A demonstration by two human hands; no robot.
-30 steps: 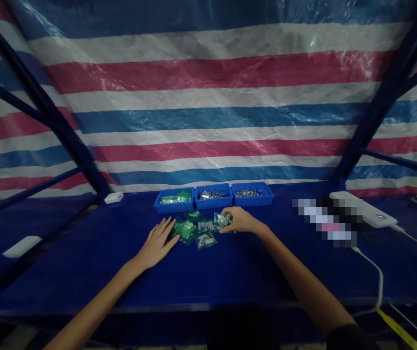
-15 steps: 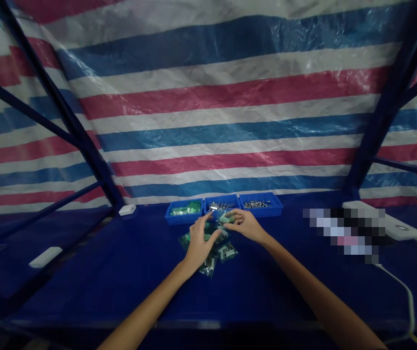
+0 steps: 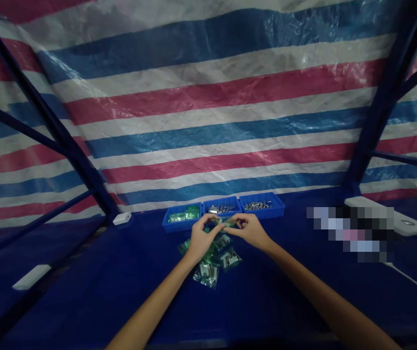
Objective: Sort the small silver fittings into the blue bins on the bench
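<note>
Striped red, white and blue sheeting (image 3: 208, 104) hangs behind a dark blue surface (image 3: 274, 296), with dark metal posts (image 3: 371, 124) at either side. Near its back edge stand three blue trays in a row: the left tray (image 3: 179, 226) has green-tinted packets in it, while the middle tray (image 3: 221, 200) and the right tray (image 3: 268, 213) hold small metal parts. Just in front of them, the left hand (image 3: 201, 238) and the right hand (image 3: 252, 232) meet, fingers pinched narrow on a small clear packet (image 3: 224, 221), whose contents are mostly hidden by the fingertips. Below the hands lies a loose cluster of bagged parts (image 3: 206, 274), some green, some pale and metallic. Off to the right, a white device (image 3: 408, 223) trails a cable, beside a pixelated patch.
</note>
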